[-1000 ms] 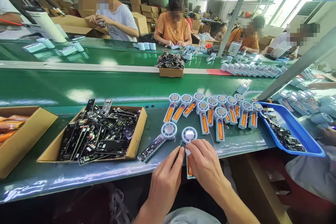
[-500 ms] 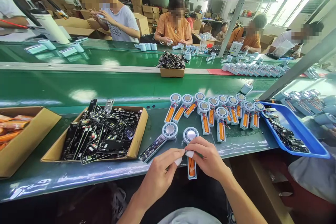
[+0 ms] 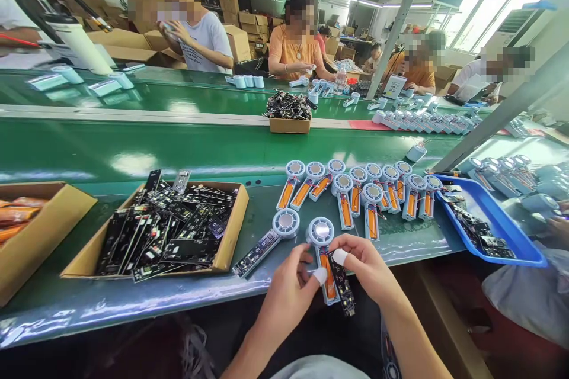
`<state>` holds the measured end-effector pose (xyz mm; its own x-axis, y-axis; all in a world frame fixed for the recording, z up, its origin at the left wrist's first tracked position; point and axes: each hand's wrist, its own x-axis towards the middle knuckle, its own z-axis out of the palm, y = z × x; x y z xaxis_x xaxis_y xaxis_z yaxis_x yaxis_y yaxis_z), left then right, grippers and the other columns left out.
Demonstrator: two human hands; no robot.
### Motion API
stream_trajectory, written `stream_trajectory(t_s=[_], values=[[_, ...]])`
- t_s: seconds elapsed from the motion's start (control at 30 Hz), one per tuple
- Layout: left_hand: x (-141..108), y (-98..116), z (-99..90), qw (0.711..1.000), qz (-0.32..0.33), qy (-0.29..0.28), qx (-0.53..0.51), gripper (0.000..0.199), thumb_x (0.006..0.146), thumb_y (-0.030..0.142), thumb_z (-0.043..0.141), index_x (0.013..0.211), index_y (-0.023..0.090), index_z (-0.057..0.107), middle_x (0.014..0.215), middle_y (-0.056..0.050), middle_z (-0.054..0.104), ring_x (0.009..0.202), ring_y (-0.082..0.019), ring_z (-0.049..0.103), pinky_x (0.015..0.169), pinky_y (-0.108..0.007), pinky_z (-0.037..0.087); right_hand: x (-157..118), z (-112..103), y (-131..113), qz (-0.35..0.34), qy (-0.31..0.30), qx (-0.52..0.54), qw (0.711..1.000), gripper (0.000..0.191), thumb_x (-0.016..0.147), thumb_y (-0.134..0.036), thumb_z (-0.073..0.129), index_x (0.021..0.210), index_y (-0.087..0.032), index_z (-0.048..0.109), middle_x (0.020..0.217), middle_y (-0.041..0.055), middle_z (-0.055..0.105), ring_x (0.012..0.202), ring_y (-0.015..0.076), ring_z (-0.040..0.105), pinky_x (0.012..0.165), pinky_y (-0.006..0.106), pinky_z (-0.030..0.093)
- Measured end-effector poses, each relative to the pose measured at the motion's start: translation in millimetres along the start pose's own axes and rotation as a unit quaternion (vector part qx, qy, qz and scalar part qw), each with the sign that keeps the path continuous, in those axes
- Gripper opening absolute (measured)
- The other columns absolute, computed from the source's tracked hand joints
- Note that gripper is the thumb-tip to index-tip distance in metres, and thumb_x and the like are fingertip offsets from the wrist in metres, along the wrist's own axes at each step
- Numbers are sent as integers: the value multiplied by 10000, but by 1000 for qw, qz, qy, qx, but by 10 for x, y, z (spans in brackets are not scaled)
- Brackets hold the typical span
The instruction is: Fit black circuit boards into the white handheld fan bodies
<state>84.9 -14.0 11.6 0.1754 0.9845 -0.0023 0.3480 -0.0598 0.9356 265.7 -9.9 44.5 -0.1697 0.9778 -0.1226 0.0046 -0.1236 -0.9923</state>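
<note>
A light-blue handheld fan lies at the table's front edge, its open handle showing an orange battery. My left hand is closed at the left side of that handle, the white-covered thumb against its edge; the other fingertips are partly hidden. Between thumb and fingers, my right hand pinches the upper end of a black circuit board. The board hangs slanted along the handle's right side. Left of my hands rests another fan, with a circuit board in its handle.
A cardboard box of loose circuit boards stands left, beside a box of orange batteries. Several fans with open handles lie behind my hands. At right is a blue tray with boards. Co-workers sit across the green conveyor.
The circuit board now shows in my right hand, beside the handle. My hands have moved apart, the left down along the handle's left side, uncovering the battery.
</note>
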Motion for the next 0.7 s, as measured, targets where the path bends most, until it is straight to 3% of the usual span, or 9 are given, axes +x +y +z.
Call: stream_trajectory(t_s=[0.13,0.23,0.33,0.5,0.6,0.7], values=[[144,21,108,998,-47,-42,-6,252,766,320,651,953,165,717,801,-42,721,600,-175,601,629,-319,523,-55,61,27,-6,-28,70,997,222,855,-398,656,841,-176,638,713,-12,583,594,104,507,566,214,431],[165,98,110,983,-47,-98,-151,238,813,348,613,936,162,696,856,-59,736,764,-212,676,777,-345,546,-113,98,37,-33,-35,102,994,288,836,-459,685,843,-184,600,735,-1,576,544,99,489,517,224,430],[129,121,131,964,-14,-65,-257,273,846,373,605,1030,172,624,997,-74,729,904,-216,682,863,-341,540,-118,75,44,-76,13,104,992,353,763,-472,760,891,-205,568,768,0,571,551,105,499,483,219,432],[28,58,180,977,-14,-34,-212,268,964,413,454,1090,200,555,851,-23,674,636,-142,593,652,-270,532,-102,-10,9,-112,84,-46,989,327,835,-292,687,1131,-226,567,905,24,617,808,154,609,745,274,538],[21,56,167,988,-16,10,-154,288,971,385,427,1160,218,566,920,-42,685,799,-172,644,744,-283,545,-133,-28,-40,-119,118,-180,969,335,846,-219,633,1172,-229,559,950,33,648,836,164,638,774,285,541],[50,65,146,989,-23,38,-138,282,952,351,439,1150,226,595,1087,-72,699,1027,-208,649,878,-313,538,-175,-6,-107,-143,131,-292,937,265,830,-170,604,1086,-233,584,949,25,682,824,168,654,747,273,532]])
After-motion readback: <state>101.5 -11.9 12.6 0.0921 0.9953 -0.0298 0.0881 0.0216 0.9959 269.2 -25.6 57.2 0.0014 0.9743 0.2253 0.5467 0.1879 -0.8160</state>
